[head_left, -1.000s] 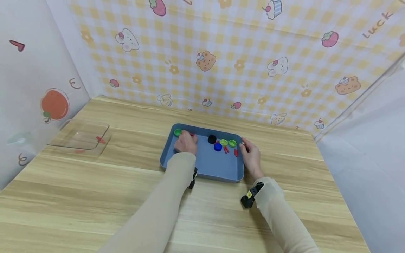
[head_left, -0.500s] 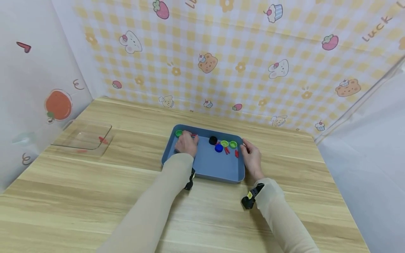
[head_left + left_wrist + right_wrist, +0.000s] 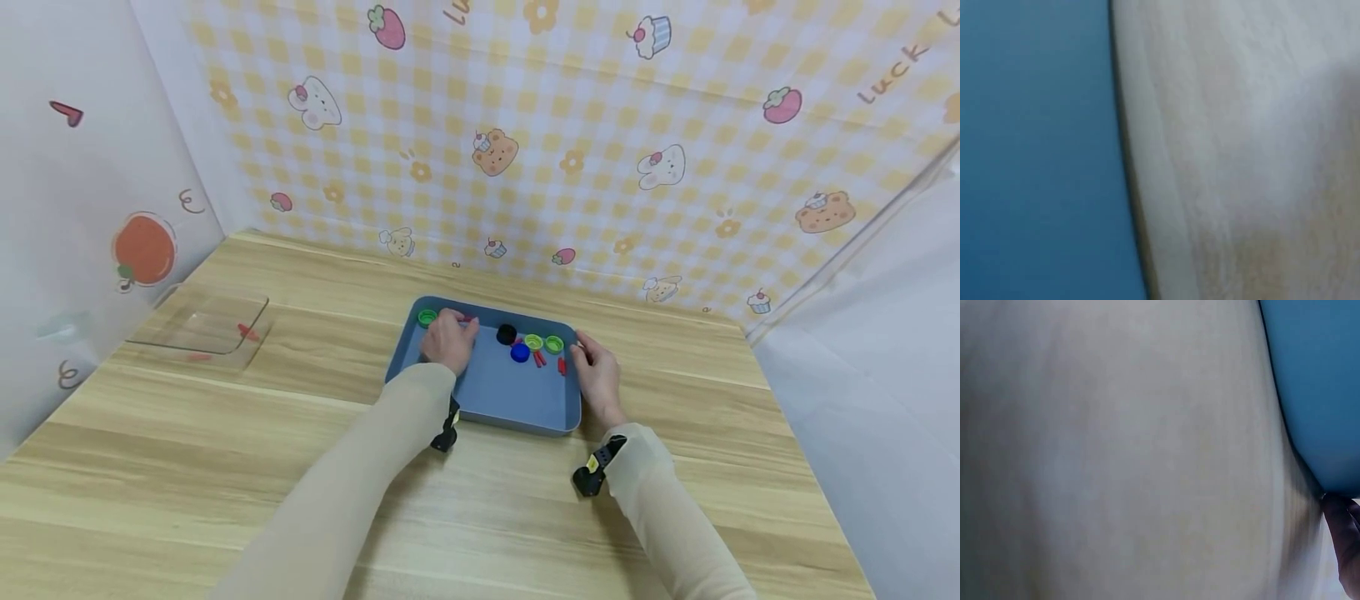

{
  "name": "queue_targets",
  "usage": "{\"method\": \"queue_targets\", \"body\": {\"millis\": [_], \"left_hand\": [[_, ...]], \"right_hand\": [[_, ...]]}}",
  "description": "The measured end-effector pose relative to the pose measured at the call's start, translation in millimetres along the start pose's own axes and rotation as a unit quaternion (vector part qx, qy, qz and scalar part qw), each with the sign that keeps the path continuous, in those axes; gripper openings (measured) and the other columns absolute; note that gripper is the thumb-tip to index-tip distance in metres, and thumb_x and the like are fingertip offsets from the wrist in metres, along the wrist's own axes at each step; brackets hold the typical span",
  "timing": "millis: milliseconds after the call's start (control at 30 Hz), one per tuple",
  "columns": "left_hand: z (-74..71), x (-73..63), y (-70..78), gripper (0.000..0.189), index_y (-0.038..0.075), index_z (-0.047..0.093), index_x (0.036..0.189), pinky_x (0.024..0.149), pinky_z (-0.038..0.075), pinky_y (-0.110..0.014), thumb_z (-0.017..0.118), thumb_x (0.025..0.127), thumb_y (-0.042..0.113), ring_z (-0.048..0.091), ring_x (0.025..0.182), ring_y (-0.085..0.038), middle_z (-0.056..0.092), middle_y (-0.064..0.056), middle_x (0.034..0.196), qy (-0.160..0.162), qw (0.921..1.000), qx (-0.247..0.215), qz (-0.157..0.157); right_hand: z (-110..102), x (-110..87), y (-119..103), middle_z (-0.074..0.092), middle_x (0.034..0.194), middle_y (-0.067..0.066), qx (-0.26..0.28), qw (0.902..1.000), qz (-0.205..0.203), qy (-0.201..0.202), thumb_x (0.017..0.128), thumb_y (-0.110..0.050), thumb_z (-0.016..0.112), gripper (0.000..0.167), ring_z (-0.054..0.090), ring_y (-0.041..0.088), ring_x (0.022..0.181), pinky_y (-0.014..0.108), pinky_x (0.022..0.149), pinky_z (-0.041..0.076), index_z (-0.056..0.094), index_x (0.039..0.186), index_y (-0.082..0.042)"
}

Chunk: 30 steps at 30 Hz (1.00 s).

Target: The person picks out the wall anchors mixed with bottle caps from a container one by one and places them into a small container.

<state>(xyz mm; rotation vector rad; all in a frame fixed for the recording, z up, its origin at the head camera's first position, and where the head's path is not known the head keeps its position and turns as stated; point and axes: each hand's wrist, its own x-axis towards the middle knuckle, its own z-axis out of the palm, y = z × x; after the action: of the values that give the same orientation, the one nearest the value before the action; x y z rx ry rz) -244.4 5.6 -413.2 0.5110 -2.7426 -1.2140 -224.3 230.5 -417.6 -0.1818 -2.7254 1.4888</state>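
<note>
A shallow blue-grey tray [image 3: 510, 392] sits on the table. My left hand [image 3: 448, 340] reaches into its left part, fingers curled down near the back wall; its fingertips are hidden, and I cannot tell whether they hold anything. A green bottle cap [image 3: 427, 318] lies to its left, and a small red piece [image 3: 467, 318] shows just past its fingers. On the tray's right wall, my right hand [image 3: 597, 371] grips the rim between thumb and fingers; in the right wrist view its fingertip [image 3: 1338, 519] meets the tray's corner.
Toward the tray's right lie a black cap [image 3: 506, 334], a blue cap [image 3: 520, 353], two light green caps [image 3: 554, 344] and several small red pieces [image 3: 562, 367]. A clear plastic box [image 3: 198, 333] with red pieces stands at the table's left. A patterned cloth [image 3: 525, 192] hangs behind.
My left hand has shifted slightly right, showing more of the green cap, while its forearm has swung left. The right hand keeps its place on the rim. The head view has tilted slightly.
</note>
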Motion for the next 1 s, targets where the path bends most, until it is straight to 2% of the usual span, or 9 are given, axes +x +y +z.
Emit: {"method": "queue_targets", "body": {"millis": [100, 200, 333, 467, 567, 700, 867, 1000], "left_hand": [[-3.6, -2.3, 3.0, 0.035, 0.013, 0.062, 0.113, 0.074, 0.047, -0.039, 0.058, 0.092, 0.04, 0.063, 0.082, -0.023, 0.069, -0.005, 0.097, -0.008, 0.9997, -0.019, 0.01], [-7.1, -4.2, 6.4, 0.034, 0.013, 0.061, 0.113, 0.074, 0.047, -0.039, 0.058, 0.092, 0.04, 0.063, 0.083, -0.022, 0.069, -0.005, 0.097, -0.015, 0.999, -0.036, 0.019], [-10.2, -5.4, 10.7, 0.033, 0.015, 0.063, 0.112, 0.073, 0.047, -0.039, 0.059, 0.091, 0.04, 0.062, 0.083, -0.021, 0.068, -0.004, 0.095, -0.012, 0.9982, -0.051, 0.031], [-12.0, -6.5, 14.2, 0.03, 0.016, 0.065, 0.108, 0.07, 0.045, -0.037, 0.06, 0.09, 0.04, 0.061, 0.08, -0.02, 0.067, -0.003, 0.092, -0.005, 0.9974, -0.061, 0.038], [-13.0, -7.4, 15.9, 0.029, 0.017, 0.066, 0.105, 0.068, 0.044, -0.036, 0.061, 0.089, 0.041, 0.06, 0.077, -0.019, 0.067, -0.002, 0.09, -0.001, 0.997, -0.066, 0.04], [-15.6, -8.3, 18.3, 0.028, 0.017, 0.066, 0.104, 0.064, 0.043, -0.034, 0.062, 0.089, 0.04, 0.058, 0.075, -0.018, 0.065, -0.002, 0.088, 0.001, 0.9961, -0.075, 0.047], [-19.9, -9.4, 20.8, 0.03, 0.016, 0.065, 0.106, 0.059, 0.04, -0.03, 0.061, 0.089, 0.041, 0.057, 0.073, -0.018, 0.064, -0.002, 0.088, -0.002, 0.9953, -0.081, 0.053], [-22.6, -9.8, 20.7, 0.031, 0.015, 0.064, 0.107, 0.057, 0.038, -0.027, 0.061, 0.089, 0.04, 0.056, 0.071, -0.018, 0.064, -0.002, 0.087, -0.007, 0.9944, -0.086, 0.062]], "right_hand": [[0, 0.1, 0, 0.055, 0.132, 0.016, 0.002, 1.0, -0.001, 0.0, 0.1, -0.017, 0.045, 0.041, 0.053, 0.023, 0.104, 0.037, 0.095, 0.046, 0.044, 0.14, -0.007], [0, 0.2, -1, 0.055, 0.131, 0.017, -0.003, 1.0, -0.003, 0.002, 0.1, -0.016, 0.046, 0.041, 0.053, 0.023, 0.103, 0.037, 0.094, 0.046, 0.045, 0.14, -0.007], [0, 0.4, -1, 0.056, 0.129, 0.017, -0.007, 1.0, -0.003, 0.005, 0.1, -0.016, 0.046, 0.04, 0.053, 0.022, 0.1, 0.036, 0.092, 0.046, 0.045, 0.139, -0.007], [0, 0.4, -1, 0.054, 0.133, 0.017, -0.009, 1.0, -0.003, 0.003, 0.1, -0.016, 0.045, 0.041, 0.053, 0.022, 0.106, 0.037, 0.096, 0.045, 0.045, 0.139, -0.006], [0, -0.6, -1, 0.055, 0.131, 0.017, -0.009, 1.0, -0.002, 0.003, 0.1, -0.016, 0.045, 0.041, 0.053, 0.023, 0.103, 0.035, 0.093, 0.046, 0.045, 0.139, -0.007], [0, -3.5, -3, 0.058, 0.125, 0.018, -0.007, 0.9998, -0.013, 0.014, 0.099, -0.016, 0.047, 0.04, 0.053, 0.02, 0.094, 0.028, 0.083, 0.048, 0.047, 0.138, -0.006], [0, -4.0, -3, 0.058, 0.125, 0.018, -0.006, 0.9996, -0.022, 0.018, 0.099, -0.016, 0.047, 0.039, 0.053, 0.019, 0.095, 0.028, 0.084, 0.048, 0.048, 0.137, -0.006], [0, -1.4, -1, 0.06, 0.124, 0.018, -0.016, 0.9996, -0.017, 0.012, 0.099, -0.016, 0.047, 0.04, 0.054, 0.021, 0.096, 0.02, 0.078, 0.045, 0.048, 0.137, -0.006]]}}
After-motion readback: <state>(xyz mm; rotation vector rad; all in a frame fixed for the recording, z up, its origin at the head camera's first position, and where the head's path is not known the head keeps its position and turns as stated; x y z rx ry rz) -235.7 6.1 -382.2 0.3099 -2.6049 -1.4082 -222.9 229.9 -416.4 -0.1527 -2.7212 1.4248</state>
